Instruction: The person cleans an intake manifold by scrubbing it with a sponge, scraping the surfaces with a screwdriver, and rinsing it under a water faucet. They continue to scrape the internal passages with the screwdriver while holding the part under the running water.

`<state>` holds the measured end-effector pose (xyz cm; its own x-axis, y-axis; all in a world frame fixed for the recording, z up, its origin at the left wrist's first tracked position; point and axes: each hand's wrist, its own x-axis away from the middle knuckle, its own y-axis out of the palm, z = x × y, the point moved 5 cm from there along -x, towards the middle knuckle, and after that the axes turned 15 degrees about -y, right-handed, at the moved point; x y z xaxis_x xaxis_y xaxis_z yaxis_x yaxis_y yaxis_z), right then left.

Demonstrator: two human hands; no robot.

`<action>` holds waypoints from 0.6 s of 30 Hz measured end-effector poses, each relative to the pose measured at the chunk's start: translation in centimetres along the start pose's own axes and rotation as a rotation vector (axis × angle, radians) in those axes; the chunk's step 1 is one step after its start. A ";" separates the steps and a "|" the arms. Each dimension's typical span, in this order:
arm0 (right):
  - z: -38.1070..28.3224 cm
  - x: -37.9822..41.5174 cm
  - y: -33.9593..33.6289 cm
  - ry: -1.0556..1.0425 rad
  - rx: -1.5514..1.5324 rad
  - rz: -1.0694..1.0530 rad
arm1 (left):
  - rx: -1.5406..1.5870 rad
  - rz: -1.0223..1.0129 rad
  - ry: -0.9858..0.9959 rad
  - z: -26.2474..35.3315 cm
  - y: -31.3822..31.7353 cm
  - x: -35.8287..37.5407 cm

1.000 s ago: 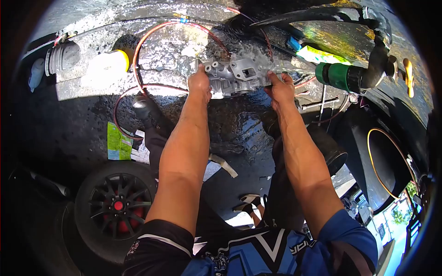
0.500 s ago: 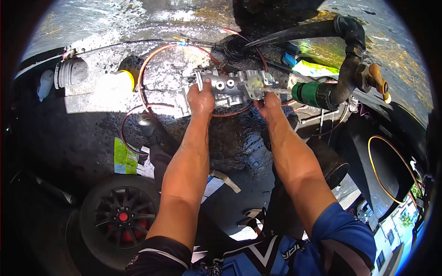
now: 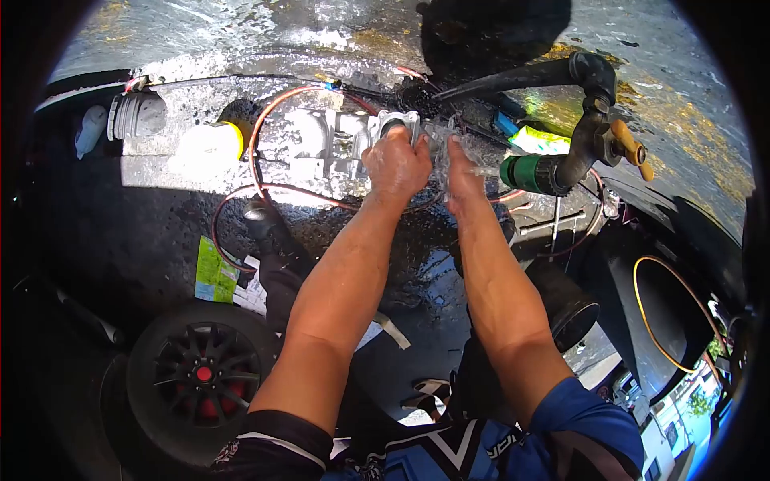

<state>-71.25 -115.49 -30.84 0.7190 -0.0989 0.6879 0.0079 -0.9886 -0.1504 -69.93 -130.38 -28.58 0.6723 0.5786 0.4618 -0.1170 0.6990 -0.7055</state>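
A cast metal housing [image 3: 343, 135], pale and glaring in the sun, lies across the wet ledge. My left hand [image 3: 397, 167] is closed over its right end, hiding part of the casting. Just to the right, my right hand [image 3: 464, 172] has its fingers stretched upward with nothing visible in them, amid blurred splashing water. A thin stream reaches that hand from the green hose connector [image 3: 525, 172] on the end of a dark metal pipe. The tap handle [image 3: 632, 151] on that pipe is brass-coloured.
A red hose [image 3: 255, 143] loops around the housing. Left of it stand a yellow-rimmed container [image 3: 216, 143] and a ribbed grey cylinder [image 3: 136, 116]. A cross-shaped wrench [image 3: 555, 223] lies below the connector. A wheel [image 3: 200, 373] lies at lower left, and a dark bucket [image 3: 573, 321] stands at right.
The housing has shifted left and been turned. My left hand has moved right along it to its end. My right hand has let go of the housing and straightened its fingers in the water.
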 end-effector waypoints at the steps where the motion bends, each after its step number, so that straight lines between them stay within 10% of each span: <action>1: 0.8 -1.5 -0.8 -0.157 -0.049 -0.039 | -0.063 -0.093 -0.051 1.1 0.8 -0.2; 7: -2.0 -2.6 -1.8 -0.326 -0.409 -0.202 | -0.154 -0.149 -0.061 6.3 7.5 -1.8; 12: -7.3 9.5 -1.1 -0.462 0.196 -0.370 | -0.158 -0.221 -0.050 8.8 7.4 -0.6; 15: -11.6 15.8 0.3 -1.037 0.681 -0.602 | -0.209 -0.205 -0.025 9.1 6.1 -0.5; 18: -12.1 15.0 1.2 -1.045 0.540 -0.801 | -0.275 -0.135 0.028 9.0 5.7 0.3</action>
<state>-68.86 -119.54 -12.05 0.5657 0.8206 -0.0813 0.7403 -0.5488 -0.3884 -77.02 -122.47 -27.59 0.6882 0.4738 0.5494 0.1745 0.6270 -0.7592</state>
